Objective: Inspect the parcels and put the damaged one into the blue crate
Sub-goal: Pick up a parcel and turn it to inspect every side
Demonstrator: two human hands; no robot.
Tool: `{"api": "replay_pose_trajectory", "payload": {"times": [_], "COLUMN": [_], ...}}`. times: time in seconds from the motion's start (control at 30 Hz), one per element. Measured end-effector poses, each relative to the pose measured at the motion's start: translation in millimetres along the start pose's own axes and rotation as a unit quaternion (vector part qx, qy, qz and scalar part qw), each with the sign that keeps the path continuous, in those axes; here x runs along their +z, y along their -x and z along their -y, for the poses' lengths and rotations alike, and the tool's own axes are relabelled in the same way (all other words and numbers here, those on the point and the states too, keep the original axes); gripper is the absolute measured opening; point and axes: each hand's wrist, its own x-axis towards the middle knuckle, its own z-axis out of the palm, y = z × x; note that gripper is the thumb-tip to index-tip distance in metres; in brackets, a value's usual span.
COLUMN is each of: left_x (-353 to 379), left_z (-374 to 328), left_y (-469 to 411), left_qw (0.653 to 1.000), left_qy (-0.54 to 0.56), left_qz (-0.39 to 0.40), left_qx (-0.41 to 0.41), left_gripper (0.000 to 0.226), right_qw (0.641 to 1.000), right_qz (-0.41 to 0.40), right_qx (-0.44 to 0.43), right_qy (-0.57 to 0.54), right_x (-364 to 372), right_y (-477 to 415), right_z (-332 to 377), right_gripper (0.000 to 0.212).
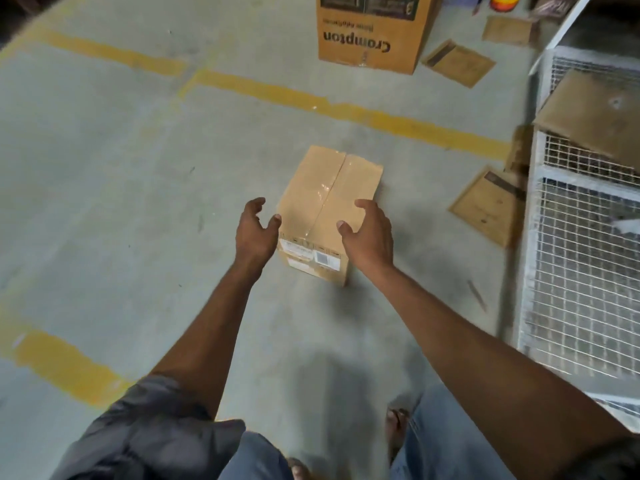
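A small brown cardboard parcel (pixel 325 199) stands on the concrete floor, taped along its top, with white labels on its near side. My left hand (pixel 254 233) hovers at the parcel's left near corner, fingers spread, holding nothing. My right hand (pixel 369 233) is over the parcel's right near edge, fingers apart, also holding nothing. Whether either hand touches the cardboard is unclear. Three flat brown envelope parcels (pixel 485 207) (pixel 459 64) (pixel 507 29) lie on the floor to the right and far right. No blue crate is in view.
A large cardboard box (pixel 370 43) printed "Crompton" stands at the back. A white wire-mesh cage (pixel 585 258) lines the right side, with a cardboard sheet (pixel 595 112) on it. Yellow lines (pixel 346 110) cross the floor. My feet and jeans are at the bottom.
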Motion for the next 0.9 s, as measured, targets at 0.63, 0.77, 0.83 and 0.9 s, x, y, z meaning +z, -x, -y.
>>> {"api": "replay_pose_trajectory", "payload": {"times": [0.63,0.77,0.83,0.9], "left_x": [96,65,44,20], "left_z": [105,48,10,-30], "left_y": [-65,-39,-25,-8], "left_qw": [0.996,0.995,0.993,0.99], "left_qy": [0.085,0.075,0.078,0.096], "left_qz": [-0.032,-0.054,-0.062,-0.081], "left_qx": [0.0,0.039,0.056,0.065], "left_gripper": [0.065,0.069,0.066,0.068], "right_qw": [0.985,0.986,0.983,0.979], "right_qz": [-0.026,-0.019,-0.037,-0.047], "right_qx": [0.105,0.085,0.064,0.039], "right_qy": [-0.131,-0.144,-0.167,-0.192], "right_x": [106,55,22,-15], "right_y": [-53,-39,-33,-28], "right_z": [-114,-70,-40,-3], "right_gripper": [0.079,0.077,0.072,0.077]}}
